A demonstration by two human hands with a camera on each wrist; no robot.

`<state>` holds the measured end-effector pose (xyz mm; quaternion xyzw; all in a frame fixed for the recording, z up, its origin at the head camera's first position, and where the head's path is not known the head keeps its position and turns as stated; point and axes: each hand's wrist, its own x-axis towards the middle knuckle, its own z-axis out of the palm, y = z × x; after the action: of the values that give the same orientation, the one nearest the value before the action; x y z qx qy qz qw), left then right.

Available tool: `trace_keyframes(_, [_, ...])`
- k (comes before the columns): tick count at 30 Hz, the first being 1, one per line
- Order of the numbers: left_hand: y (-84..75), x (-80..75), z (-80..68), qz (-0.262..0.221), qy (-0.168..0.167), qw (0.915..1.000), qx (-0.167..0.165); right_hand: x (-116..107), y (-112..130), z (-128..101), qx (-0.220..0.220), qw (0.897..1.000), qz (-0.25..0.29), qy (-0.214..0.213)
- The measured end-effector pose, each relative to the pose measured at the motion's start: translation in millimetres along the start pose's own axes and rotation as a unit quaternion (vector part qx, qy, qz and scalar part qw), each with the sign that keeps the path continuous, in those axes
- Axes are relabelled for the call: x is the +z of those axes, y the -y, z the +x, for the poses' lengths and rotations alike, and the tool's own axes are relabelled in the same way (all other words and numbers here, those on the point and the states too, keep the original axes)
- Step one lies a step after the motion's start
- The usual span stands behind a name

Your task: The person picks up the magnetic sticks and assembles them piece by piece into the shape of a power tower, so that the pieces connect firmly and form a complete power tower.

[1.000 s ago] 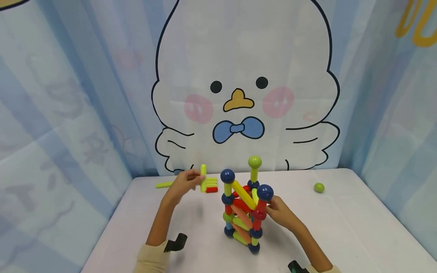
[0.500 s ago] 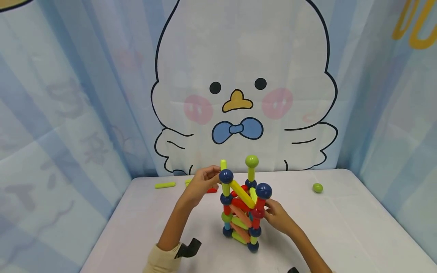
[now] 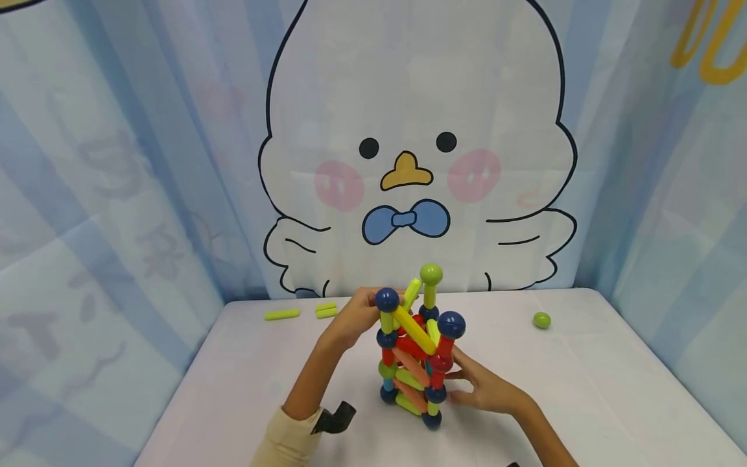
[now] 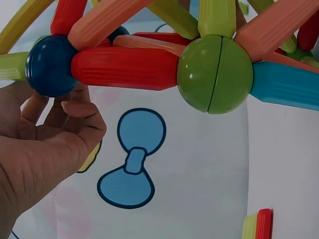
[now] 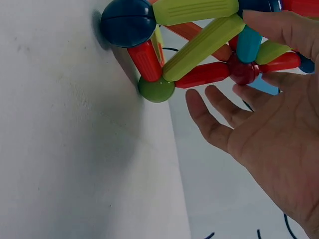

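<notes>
A tower of magnetic balls and rods [image 3: 413, 370] stands on the table. My left hand [image 3: 357, 318] reaches behind its left post and holds a yellow-green rod [image 3: 412, 295], which leans right near the tower's top. In the left wrist view, fingertips [image 4: 84, 117] curl beside a dark blue ball [image 4: 52, 65]; the rod's held end is hidden. My right hand [image 3: 487, 386] is at the tower's right side. The right wrist view shows its fingers spread and fairly straight, the thumb [image 5: 279, 25] at a blue ball and another finger close to a dark red ball [image 5: 243, 70].
On the white table [image 3: 233, 376], a yellow-green rod [image 3: 282, 315] and a pair of shorter ones [image 3: 325, 311] lie at back left. A red rod [image 4: 264, 224] shows beside them in the left wrist view. A green ball [image 3: 541, 320] lies back right. A printed curtain [image 3: 408, 97] hangs behind.
My left hand has carried the yellow-green rod rightward behind the tower's left post, and the rod has tipped from upright to slanted. My right hand has shifted slightly lower, with fingers more spread.
</notes>
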<state>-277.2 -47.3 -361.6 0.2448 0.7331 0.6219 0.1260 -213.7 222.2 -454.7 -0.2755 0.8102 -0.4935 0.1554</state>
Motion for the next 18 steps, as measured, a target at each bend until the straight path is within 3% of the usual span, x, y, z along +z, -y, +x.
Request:
trace_keyframes(7, [-2.2,1.7,5.2,0.006,0.000,1.0000,-0.006,8.9,2.7,4.0,0.013,1.000,0.001,0.027])
trace_keyframes(13, [-5.2,3.2,7.9,0.022,0.016,0.9996,0.008,19.7,4.1,5.9,0.019,1.000,0.001,-0.008])
trace_keyframes(18, [-3.1,2.9,8.1,0.012,0.015,0.9998,0.006,32.9,4.4,10.4,0.030,0.998,0.035,-0.039])
